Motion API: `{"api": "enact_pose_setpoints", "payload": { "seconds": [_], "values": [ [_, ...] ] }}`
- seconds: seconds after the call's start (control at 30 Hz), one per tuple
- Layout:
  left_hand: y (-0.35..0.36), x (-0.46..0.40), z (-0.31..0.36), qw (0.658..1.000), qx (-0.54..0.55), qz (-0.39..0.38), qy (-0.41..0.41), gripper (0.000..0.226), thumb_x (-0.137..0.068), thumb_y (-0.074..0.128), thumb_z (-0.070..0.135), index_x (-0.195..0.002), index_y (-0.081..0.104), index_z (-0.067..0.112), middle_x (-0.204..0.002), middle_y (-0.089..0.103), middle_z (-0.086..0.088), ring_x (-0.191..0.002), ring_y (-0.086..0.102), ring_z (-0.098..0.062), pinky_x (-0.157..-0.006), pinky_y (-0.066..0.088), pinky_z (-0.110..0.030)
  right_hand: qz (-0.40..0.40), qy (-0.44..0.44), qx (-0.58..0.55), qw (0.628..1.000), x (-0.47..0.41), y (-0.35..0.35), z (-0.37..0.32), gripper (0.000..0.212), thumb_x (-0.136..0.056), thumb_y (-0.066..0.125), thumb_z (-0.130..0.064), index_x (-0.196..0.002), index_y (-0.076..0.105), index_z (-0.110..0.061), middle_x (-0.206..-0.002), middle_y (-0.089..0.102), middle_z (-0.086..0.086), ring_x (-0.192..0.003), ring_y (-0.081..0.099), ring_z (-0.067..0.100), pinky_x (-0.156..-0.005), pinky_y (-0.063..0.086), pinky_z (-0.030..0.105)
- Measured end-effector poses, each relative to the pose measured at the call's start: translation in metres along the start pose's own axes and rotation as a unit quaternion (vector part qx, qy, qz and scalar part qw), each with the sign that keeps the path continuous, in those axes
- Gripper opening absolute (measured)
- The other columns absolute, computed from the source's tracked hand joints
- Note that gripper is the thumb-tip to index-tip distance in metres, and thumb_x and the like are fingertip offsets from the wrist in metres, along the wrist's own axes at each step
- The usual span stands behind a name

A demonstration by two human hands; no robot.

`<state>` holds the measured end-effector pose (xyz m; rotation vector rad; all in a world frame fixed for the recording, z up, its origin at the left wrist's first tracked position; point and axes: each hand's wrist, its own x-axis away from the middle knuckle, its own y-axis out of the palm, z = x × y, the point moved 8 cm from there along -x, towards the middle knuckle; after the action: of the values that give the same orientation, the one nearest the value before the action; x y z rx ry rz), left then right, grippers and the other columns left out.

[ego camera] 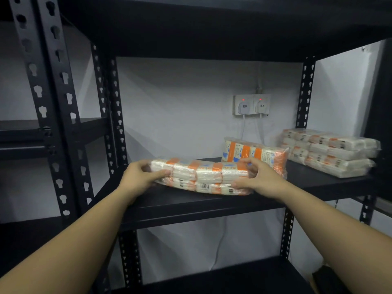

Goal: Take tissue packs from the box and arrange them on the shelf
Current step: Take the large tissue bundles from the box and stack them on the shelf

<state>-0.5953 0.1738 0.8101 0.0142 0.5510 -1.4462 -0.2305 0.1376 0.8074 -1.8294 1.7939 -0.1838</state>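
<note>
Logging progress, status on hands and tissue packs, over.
Both hands, left and right, gripping ends of orange-and-white plastic-wrapped tissue pack at black metal shelf front. Upright pack directly behind. Stack far right.

Your black metal shelf (191,206) carries three lots of tissue packs: a flat bundle (201,177) near its front edge, one bundle standing on edge (254,152) behind it, and a stack (331,151) at the far right.

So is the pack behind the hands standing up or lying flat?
Standing up. The middle pack stands on its long edge on the shelf, its orange-striped face showing, while the stacked packs lie flat.
</note>
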Motion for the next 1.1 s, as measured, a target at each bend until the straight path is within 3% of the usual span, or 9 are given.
{"api": "enact_pose_setpoints", "payload": {
  "seconds": [0.13,0.27,0.33,0.4,0.5,0.63,0.83,1.0,1.1],
  "values": [
    [0.005,-0.010,0.024,0.999,0.042,-0.014,0.013,0.059,-0.057,0.097,0.040,-0.102,0.077,0.007,-0.094,0.079,-0.015,-0.087,0.078,-0.029,-0.080,0.064,-0.039,0.064,-0.031,-0.002,0.997,0.009,-0.028,-0.018,0.084,-0.060,0.100,-0.036,-0.132,0.057,-0.037,-0.136,0.059,-0.008,-0.119,0.058,0.004,-0.088,0.058,0.025],
    [0.030,-0.027,0.064,0.998,0.048,-0.028,0.034,0.024,-0.074,0.092,0.017,-0.076,0.068,0.010,-0.059,0.070,0.007,-0.057,0.068,-0.003,-0.054,0.053,-0.013,0.103,-0.047,0.010,0.993,0.023,-0.074,-0.036,0.087,-0.050,0.099,-0.047,-0.127,0.061,-0.036,-0.126,0.067,-0.008,-0.111,0.066,0.007,-0.079,0.056,0.023],
    [0.051,-0.039,0.086,0.996,0.053,-0.041,0.054,0.024,-0.077,0.090,0.014,-0.073,0.067,0.012,-0.056,0.066,0.009,-0.058,0.066,-0.005,-0.057,0.057,-0.016,0.137,-0.051,0.030,0.989,0.032,-0.106,-0.042,0.100,-0.038,0.099,-0.060,-0.128,0.062,-0.034,-0.126,0.068,-0.010,-0.111,0.067,0.007,-0.086,0.057,0.026],
    [0.080,-0.049,0.108,0.993,0.064,-0.073,0.069,0.020,-0.078,0.090,0.016,-0.089,0.075,0.009,-0.069,0.074,0.004,-0.070,0.072,-0.011,-0.073,0.064,-0.025,0.165,-0.050,0.037,0.984,0.039,-0.138,-0.039,0.104,-0.033,0.099,-0.064,-0.126,0.064,-0.032,-0.124,0.070,-0.010,-0.109,0.070,0.008,-0.093,0.059,0.034],
    [0.132,-0.069,0.137,0.988,0.069,-0.108,0.088,0.027,-0.078,0.090,0.017,-0.098,0.076,0.007,-0.080,0.078,-0.002,-0.076,0.074,-0.013,-0.084,0.062,-0.037,0.199,-0.048,0.027,0.978,0.052,-0.188,-0.032,0.101,-0.040,0.100,-0.053,-0.130,0.065,-0.024,-0.121,0.073,-0.007,-0.104,0.073,0.007,-0.091,0.061,0.033],
    [0.212,-0.099,0.173,0.982,0.046,-0.144,0.114,0.038,-0.073,0.093,0.031,-0.101,0.077,0.009,-0.094,0.079,-0.014,-0.082,0.070,-0.015,-0.077,0.057,-0.036,0.242,-0.043,0.060,0.967,0.067,-0.254,-0.016,0.097,-0.053,0.097,-0.050,-0.138,0.060,-0.023,-0.123,0.071,-0.007,-0.105,0.072,0.007,-0.085,0.061,0.026],
    [0.333,-0.153,0.219,0.969,0.045,-0.196,0.144,0.033,-0.078,0.090,0.032,-0.102,0.076,0.014,-0.097,0.079,-0.004,-0.088,0.071,-0.016,-0.079,0.057,-0.033,0.328,-0.016,0.131,0.936,0.070,-0.342,0.013,0.114,-0.039,0.091,-0.076,-0.138,0.061,-0.028,-0.123,0.070,-0.011,-0.110,0.069,0.008,-0.101,0.056,0.040],
    [0.413,-0.200,0.237,0.958,0.036,-0.246,0.143,0.045,-0.079,0.089,0.039,-0.109,0.071,0.010,-0.106,0.079,-0.002,-0.103,0.073,-0.021,-0.090,0.059,-0.038,0.374,0.009,0.161,0.913,0.060,-0.381,0.028,0.106,-0.050,0.093,-0.067,-0.141,0.058,-0.025,-0.124,0.068,-0.010,-0.111,0.065,0.011,-0.099,0.056,0.039],
    [0.447,-0.223,0.237,0.951,0.022,-0.275,0.141,0.050,-0.078,0.089,0.041,-0.110,0.070,0.007,-0.110,0.077,-0.003,-0.108,0.071,-0.023,-0.088,0.057,-0.035,0.389,0.021,0.185,0.902,0.051,-0.388,0.037,0.103,-0.057,0.091,-0.063,-0.144,0.055,-0.025,-0.120,0.062,-0.011,-0.107,0.062,0.011,-0.081,0.053,0.026]
  ]
}}
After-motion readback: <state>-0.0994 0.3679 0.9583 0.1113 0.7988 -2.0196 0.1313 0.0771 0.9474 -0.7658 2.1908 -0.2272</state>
